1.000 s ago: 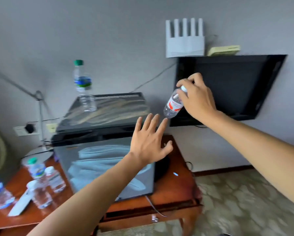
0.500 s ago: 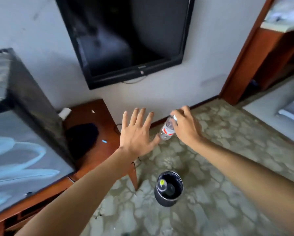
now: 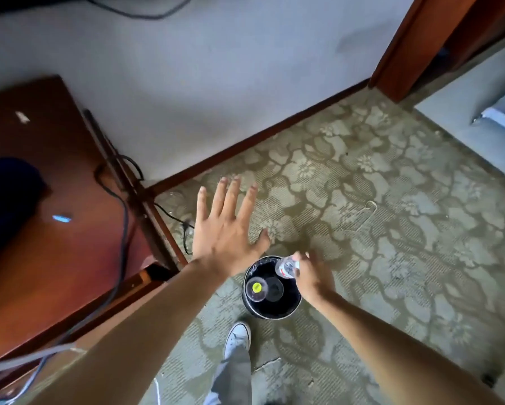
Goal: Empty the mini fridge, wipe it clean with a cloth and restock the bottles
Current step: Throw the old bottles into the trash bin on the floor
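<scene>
One bottle [image 3: 286,266] in play: small, clear plastic, red-and-white label, lettering too blurred for us to read. Our right hand [image 3: 311,277] pinches it at the cap end, fingers curled round the neck; the base points down and left, long axis tilted over the rim of a round black bin [image 3: 270,312]. Inside the bin lies a clear round piece with a yellow-green disc [image 3: 257,287]; no legible print. Our left hand [image 3: 225,229] hovers flat, fingers straight and spread, gripping nothing. Floor is a worn olive carpet [image 3: 391,229] with a pale floral pattern. Reddish, glossy wooden table [image 3: 55,258] at left, cables trailing over its edge. One white canvas shoe [image 3: 238,336] just beside the bin.
</scene>
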{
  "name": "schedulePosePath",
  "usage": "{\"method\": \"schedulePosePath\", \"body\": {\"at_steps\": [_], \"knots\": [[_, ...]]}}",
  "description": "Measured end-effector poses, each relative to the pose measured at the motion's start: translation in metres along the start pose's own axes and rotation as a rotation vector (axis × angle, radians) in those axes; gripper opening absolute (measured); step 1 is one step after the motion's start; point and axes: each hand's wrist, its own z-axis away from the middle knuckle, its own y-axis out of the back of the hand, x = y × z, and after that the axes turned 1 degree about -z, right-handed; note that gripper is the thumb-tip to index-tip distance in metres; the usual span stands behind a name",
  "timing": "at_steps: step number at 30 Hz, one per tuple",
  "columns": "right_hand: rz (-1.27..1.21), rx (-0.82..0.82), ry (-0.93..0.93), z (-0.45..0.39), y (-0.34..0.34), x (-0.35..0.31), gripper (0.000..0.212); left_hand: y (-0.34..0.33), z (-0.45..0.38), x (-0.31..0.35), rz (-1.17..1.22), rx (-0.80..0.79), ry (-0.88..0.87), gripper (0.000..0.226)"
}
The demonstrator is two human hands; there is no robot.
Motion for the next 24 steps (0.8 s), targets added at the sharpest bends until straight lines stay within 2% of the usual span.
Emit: {"method": "schedulePosePath", "body": {"at_steps": [6,10,13,18,24], "knots": [[0.026,-0.092,-0.063,-0.064,-0.122,0.024,0.031,-0.116,-0.042,-0.02,-0.021,-0.121,0.004,0.088],[0.023,-0.138,-0.077,-0.091,-0.172,0.033,0.032,-0.171,-0.052,-0.025,-0.055,-0.181,-0.008,0.091],[-0.016,-0.206,-0.054,-0.099,-0.188,0.039,0.044,-0.194,-0.055,-0.025,-0.07,-0.213,-0.029,0.092],[0.031,-0.198,-0.041,-0.091,-0.149,0.042,0.047,-0.178,-0.055,-0.024,-0.068,-0.256,-0.003,0.095],[0.017,-0.078,0.066,-0.066,-0.045,0.021,0.051,-0.099,-0.034,-0.007,-0.065,-0.287,0.004,0.093]]}}
